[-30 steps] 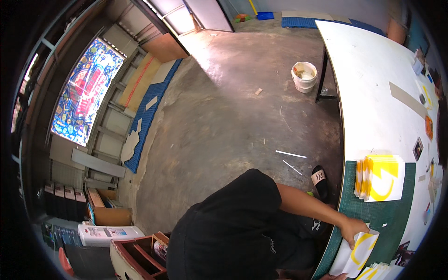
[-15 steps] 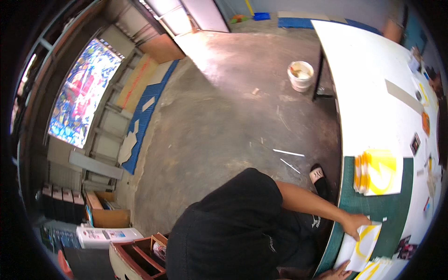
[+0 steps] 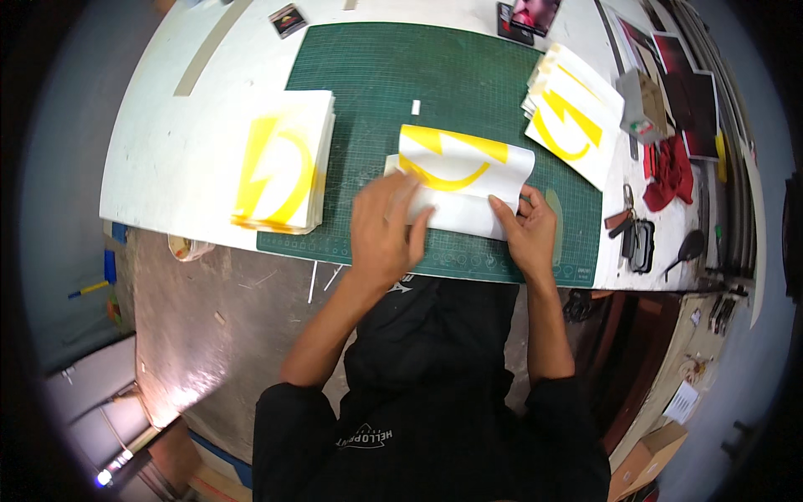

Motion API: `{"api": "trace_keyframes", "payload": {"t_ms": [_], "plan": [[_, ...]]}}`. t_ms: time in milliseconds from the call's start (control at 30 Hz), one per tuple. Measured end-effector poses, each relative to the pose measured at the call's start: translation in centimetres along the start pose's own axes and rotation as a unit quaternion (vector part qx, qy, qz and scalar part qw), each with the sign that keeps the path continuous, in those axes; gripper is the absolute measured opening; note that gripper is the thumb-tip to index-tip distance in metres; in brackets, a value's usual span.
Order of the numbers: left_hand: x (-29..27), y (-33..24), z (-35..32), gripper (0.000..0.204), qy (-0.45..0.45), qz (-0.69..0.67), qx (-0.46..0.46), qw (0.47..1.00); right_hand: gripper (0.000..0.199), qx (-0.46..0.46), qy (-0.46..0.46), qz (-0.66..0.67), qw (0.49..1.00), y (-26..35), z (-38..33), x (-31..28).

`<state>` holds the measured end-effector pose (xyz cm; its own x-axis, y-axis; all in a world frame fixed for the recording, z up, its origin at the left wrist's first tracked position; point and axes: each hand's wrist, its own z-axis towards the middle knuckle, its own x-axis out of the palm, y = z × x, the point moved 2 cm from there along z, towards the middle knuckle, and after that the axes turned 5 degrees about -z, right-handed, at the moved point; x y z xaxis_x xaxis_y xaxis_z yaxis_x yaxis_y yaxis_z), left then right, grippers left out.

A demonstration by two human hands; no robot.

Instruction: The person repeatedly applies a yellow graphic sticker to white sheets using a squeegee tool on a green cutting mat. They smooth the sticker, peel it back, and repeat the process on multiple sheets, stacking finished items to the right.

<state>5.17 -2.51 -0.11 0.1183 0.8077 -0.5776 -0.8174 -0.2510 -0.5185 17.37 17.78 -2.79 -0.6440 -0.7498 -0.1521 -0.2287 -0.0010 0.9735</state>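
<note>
A white sheet with a yellow print (image 3: 468, 164) lies on the green cutting mat (image 3: 376, 67), its far part curling up toward me. Over its left edge is my left hand (image 3: 383, 227), slightly blurred, fingers and thumb apart. My right hand (image 3: 530, 233) pinches the right edge, thumb on top and fingers curled beside it. A thin pale piece (image 3: 391, 166) peeks out under the sheet's left side. To the left stands a stack of yellow-printed sheets (image 3: 288, 159); a fanned pile of similar sheets (image 3: 577, 117) rests at the far right.
A small white scrap (image 3: 416, 107) sits on the mat beyond the sheet. Right of the mat are a red cloth (image 3: 668, 173), a grey box (image 3: 642, 106), keys (image 3: 621, 219) and a black-rimmed case (image 3: 641, 246). The table's front edge runs just before me.
My view has swung from the floor at the left round to the table, so both hands now show fully. The left hand has shifted along the sheet's left edge; the right hand stays at its right edge.
</note>
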Motion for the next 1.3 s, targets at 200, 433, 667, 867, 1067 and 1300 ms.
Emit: {"api": "trace_keyframes", "payload": {"t_ms": [200, 433, 667, 867, 1067, 1300], "plan": [[2.0, -1.4, -3.0, 0.044, 0.214, 0.035, 0.036, 0.976, 0.043, -0.002, -0.081, -0.1, 0.992, 2.1, -1.6, 0.8], [2.1, -1.0, -2.2, 0.045, 0.251, 0.05, 0.037, 0.966, 0.041, -0.335, -0.033, -0.377, 0.863, 0.4, -5.0, 1.5], [1.6, -1.3, -3.6, 0.056, 0.297, 0.037, 0.007, 0.954, 0.039, -0.336, 0.031, -0.451, 0.826, -1.6, -5.8, 0.9], [-1.0, -0.6, -5.0, 0.069, 0.354, 0.054, -0.042, 0.933, 0.046, -0.307, 0.073, -0.503, 0.805, -1.6, -6.7, 0.3], [-1.0, -0.4, -5.3, 0.067, 0.36, 0.071, -0.044, 0.929, 0.051, -0.251, 0.068, -0.529, 0.808, -1.6, -8.9, 3.4], [-0.9, -0.6, -5.7, 0.066, 0.35, 0.075, -0.052, 0.932, 0.038, -0.18, -0.055, -0.566, 0.803, -1.0, -9.6, -3.4]]}}
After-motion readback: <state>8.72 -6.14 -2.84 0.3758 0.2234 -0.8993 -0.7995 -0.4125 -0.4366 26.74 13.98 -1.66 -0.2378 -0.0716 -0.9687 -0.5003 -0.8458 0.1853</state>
